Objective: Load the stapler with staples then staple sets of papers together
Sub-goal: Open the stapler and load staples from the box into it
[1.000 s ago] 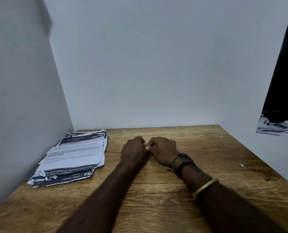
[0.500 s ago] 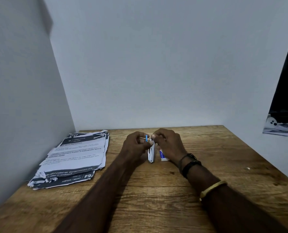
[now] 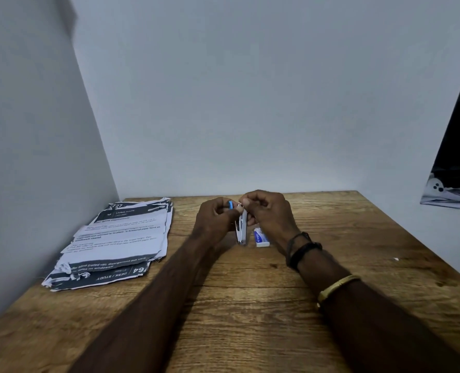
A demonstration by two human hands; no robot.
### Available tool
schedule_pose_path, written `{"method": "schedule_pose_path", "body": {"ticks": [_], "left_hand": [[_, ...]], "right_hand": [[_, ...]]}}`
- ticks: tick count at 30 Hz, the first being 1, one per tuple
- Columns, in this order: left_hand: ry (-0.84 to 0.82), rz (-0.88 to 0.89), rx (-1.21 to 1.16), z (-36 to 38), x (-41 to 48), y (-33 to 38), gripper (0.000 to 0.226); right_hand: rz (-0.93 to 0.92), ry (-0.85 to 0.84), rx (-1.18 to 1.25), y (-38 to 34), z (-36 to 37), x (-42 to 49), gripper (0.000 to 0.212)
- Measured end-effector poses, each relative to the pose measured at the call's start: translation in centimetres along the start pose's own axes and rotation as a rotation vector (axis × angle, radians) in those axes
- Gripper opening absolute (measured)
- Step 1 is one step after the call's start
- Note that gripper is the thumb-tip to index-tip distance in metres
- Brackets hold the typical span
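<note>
Stapler (image 3: 241, 227) now stands upright mid-worktop (image 3: 250, 305), raised since a second ago; loading is underway. Left hand (image 3: 218, 219) grip pinches its blue top, right hand (image 3: 266, 211) grip pinches there too. Staple box (image 3: 261, 237) just beside. Papers (image 3: 115, 238) left, untouched.

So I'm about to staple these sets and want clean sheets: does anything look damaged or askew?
Yes. The paper stack at the table's left is fanned unevenly, with torn, ragged edges at its near corner. The stapler stands on end between both hands, staple box beside it.
</note>
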State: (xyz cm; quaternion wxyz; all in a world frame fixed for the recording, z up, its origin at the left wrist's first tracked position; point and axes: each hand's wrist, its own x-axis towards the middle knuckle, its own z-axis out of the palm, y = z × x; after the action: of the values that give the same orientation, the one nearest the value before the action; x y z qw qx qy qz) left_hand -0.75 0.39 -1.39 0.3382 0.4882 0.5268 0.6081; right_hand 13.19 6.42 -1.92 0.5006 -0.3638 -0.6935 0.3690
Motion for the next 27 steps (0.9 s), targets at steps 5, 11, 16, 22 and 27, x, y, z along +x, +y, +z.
{"method": "schedule_pose_path", "body": {"ticks": [5, 11, 16, 22, 27], "left_hand": [[0.139, -0.043, -0.229, -0.6, 0.2, 0.3, 0.007], [0.231, -0.299, -0.593, 0.1, 0.3, 0.6, 0.012], [0.393, -0.37, -0.684, -0.6, 1.0, -0.2, 0.005], [0.252, -0.43, -0.517, -1.5, 1.0, 0.0, 0.023], [-0.015, -0.398, -0.22, -1.3, 0.2, 0.3, 0.021]], "right_hand": [[0.057, 0.104, 0.179, -0.4, -0.8, -0.1, 0.013], [0.078, 0.143, 0.308, -1.3, 0.5, -1.1, 0.016], [0.114, -0.151, 0.295, -0.8, 0.7, -1.5, 0.029], [0.111, -0.336, 0.201, -0.8, 1.3, -1.8, 0.021], [0.148, -0.087, 0.149, -0.4, 0.5, -1.2, 0.014]]}}
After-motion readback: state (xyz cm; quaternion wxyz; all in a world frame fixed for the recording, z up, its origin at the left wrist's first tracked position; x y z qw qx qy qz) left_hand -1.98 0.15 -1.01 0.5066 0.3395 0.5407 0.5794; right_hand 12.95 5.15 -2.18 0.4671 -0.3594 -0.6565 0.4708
